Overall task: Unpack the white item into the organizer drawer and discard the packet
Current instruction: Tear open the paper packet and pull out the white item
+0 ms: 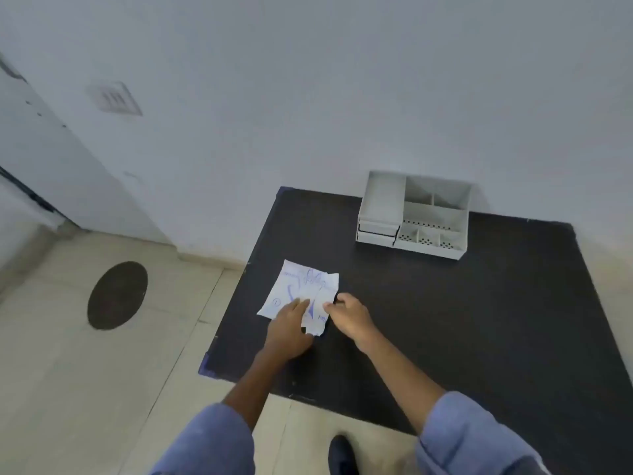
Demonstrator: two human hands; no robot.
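A white paper packet (294, 286) with blue print lies flat near the left edge of the black table (479, 320). My left hand (287, 330) rests on the packet's near left part, fingers pressing it down. My right hand (349, 317) pinches the packet's right edge, where a flap (323, 303) is peeled or folded up. The white item inside the packet is hidden. A grey desk organizer (414, 216) stands at the back of the table against the wall, with a small drawer (376, 231) at its left front that is slightly out.
The organizer has several open compartments (435, 214) on its right side. Left of the table are a tiled floor and a dark round floor cover (117, 295). A dark shoe (340, 454) shows below the table's front edge. A white wall stands behind.
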